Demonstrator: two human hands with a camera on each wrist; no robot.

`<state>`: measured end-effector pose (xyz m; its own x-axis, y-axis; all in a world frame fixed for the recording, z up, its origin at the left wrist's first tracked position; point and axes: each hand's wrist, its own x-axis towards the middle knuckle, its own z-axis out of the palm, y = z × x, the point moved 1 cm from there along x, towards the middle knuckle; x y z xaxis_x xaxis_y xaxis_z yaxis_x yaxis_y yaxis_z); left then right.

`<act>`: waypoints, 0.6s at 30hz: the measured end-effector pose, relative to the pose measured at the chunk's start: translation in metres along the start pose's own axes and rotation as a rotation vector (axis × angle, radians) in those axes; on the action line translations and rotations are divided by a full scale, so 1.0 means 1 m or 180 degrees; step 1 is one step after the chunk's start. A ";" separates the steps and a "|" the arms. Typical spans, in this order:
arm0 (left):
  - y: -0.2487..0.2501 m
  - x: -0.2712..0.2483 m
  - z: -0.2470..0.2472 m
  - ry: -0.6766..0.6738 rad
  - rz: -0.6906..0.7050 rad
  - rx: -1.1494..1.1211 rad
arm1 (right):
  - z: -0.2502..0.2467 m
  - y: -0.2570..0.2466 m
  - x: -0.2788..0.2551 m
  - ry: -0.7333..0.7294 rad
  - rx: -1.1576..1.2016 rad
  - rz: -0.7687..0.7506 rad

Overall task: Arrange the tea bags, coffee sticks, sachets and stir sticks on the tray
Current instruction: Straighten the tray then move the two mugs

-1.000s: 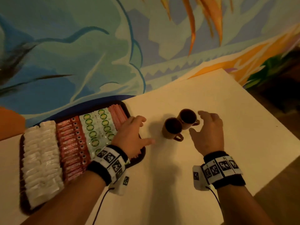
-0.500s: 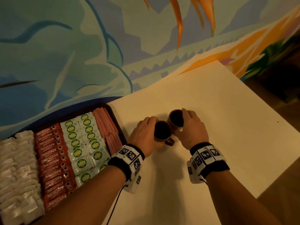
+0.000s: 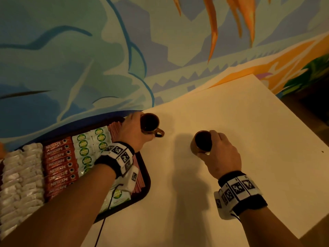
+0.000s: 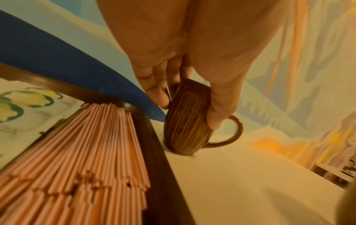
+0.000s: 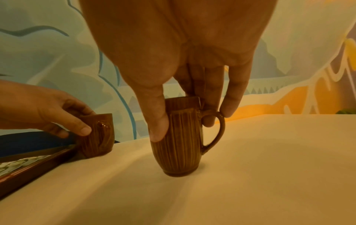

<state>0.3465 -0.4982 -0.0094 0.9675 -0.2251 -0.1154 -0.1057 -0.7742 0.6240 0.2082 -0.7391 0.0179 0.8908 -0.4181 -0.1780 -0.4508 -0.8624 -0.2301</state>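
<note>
On the table (image 3: 249, 122) beside the filled tray (image 3: 145, 182), our left hand (image 3: 132, 132) grips one mug (image 3: 151, 124), right hand (image 3: 220, 155) grips the other mug (image 3: 202, 142); tea bags (image 3: 90, 145), coffee sticks (image 3: 58, 163), sachets (image 3: 19, 175), stir sticks (image 4: 86, 152) look arranged, so next we likely just park both mugs.

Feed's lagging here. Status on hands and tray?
Left hand grips left mug by tray corner. Right hand grips right mug. Tray packed; nothing blocking.
</note>
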 end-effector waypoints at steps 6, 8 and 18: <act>-0.016 0.022 -0.018 0.0419 -0.0408 -0.0126 | -0.001 -0.001 0.002 -0.0045 -0.0053 0.0029; -0.018 0.025 -0.020 0.0475 -0.0456 -0.0177 | 0.000 0.000 0.002 -0.0058 -0.0033 0.0048; -0.018 0.034 -0.020 0.0715 -0.0531 -0.0279 | 0.001 -0.002 0.002 -0.0061 -0.0004 0.0092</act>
<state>0.3861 -0.4797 -0.0091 0.9975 0.0452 -0.0541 0.0699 -0.7333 0.6763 0.2105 -0.7380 0.0171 0.8762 -0.4373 -0.2027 -0.4761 -0.8505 -0.2236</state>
